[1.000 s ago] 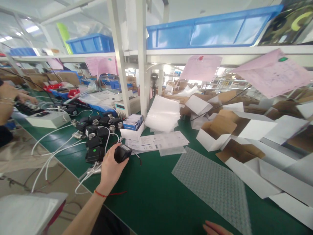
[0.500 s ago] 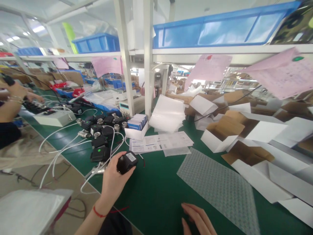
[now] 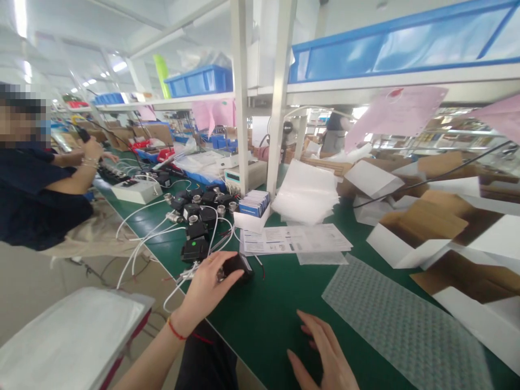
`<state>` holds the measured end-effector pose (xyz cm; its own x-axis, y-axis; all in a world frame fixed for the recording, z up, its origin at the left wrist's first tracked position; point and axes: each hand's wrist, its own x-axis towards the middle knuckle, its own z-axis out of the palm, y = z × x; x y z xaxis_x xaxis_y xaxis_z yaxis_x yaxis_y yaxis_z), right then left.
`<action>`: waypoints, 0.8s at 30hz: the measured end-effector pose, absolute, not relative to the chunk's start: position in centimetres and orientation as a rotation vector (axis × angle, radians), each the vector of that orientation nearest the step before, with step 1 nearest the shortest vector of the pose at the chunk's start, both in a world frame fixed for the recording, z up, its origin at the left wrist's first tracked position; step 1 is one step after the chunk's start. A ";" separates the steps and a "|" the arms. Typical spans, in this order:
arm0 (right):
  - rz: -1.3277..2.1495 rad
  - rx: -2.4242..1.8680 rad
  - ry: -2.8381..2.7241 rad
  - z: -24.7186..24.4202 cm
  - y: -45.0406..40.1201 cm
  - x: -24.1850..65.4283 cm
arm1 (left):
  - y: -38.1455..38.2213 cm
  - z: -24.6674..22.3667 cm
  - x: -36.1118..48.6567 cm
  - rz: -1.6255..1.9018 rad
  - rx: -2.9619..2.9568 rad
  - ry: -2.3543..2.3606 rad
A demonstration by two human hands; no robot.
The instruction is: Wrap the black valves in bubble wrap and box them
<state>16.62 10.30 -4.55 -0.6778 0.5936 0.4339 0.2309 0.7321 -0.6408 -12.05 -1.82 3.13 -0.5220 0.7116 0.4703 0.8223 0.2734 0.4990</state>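
My left hand (image 3: pixel 211 281) is closed round a black motorized valve (image 3: pixel 239 266) low over the green bench, with thumb and fingers on its sides. Its label side is turned mostly away. My right hand (image 3: pixel 325 352) hovers at the bottom of the head view, fingers apart and holding nothing. To its right lies a flat sheet of bubble wrap (image 3: pixel 398 319). Several more black valves (image 3: pixel 195 249) with metal fittings and white cables crowd together behind and left of my left hand.
Printed leaflets (image 3: pixel 280 240) lie behind the valve, near a small white box (image 3: pixel 247 221) of blue cards. Stacked white foam sheets (image 3: pixel 306 192) stand by the shelf post. Open white cartons (image 3: pixel 402 249) fill the right. A co-worker (image 3: pixel 44 189) sits at left; a white-covered stool (image 3: pixel 73 336) stands below.
The view has turned left, bringing the co-worker into sight. My left hand has tilted the valve so its label no longer faces me. My right hand has come further up into view.
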 end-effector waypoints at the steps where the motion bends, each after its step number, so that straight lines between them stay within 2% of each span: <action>1: 0.795 -0.583 -2.373 -3.3 10.6 15.4 | -1.9 3.5 -12.8 -1.048 -1.356 -2.392; 5: 1.150 -0.594 -2.411 1.6 11.3 9.0 | -2.4 4.3 -16.1 -0.874 -0.897 -2.495; 8: 1.263 -0.514 -2.390 3.0 11.7 3.8 | -2.8 3.6 -17.5 -0.798 -0.782 -2.626; 15: 1.400 -0.335 -2.374 0.9 13.2 -2.3 | -5.3 1.8 -19.9 -0.929 -0.832 -2.676; 24: 1.456 -0.238 -2.282 0.1 8.0 -4.2 | -8.3 4.8 -24.2 -1.057 -0.725 -2.551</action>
<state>-4.19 7.96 0.09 -0.8967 0.3609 0.2561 -0.0802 0.4366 -0.8961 -24.17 -8.30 4.83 -0.8329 0.3397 0.4368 0.5491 0.6054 0.5762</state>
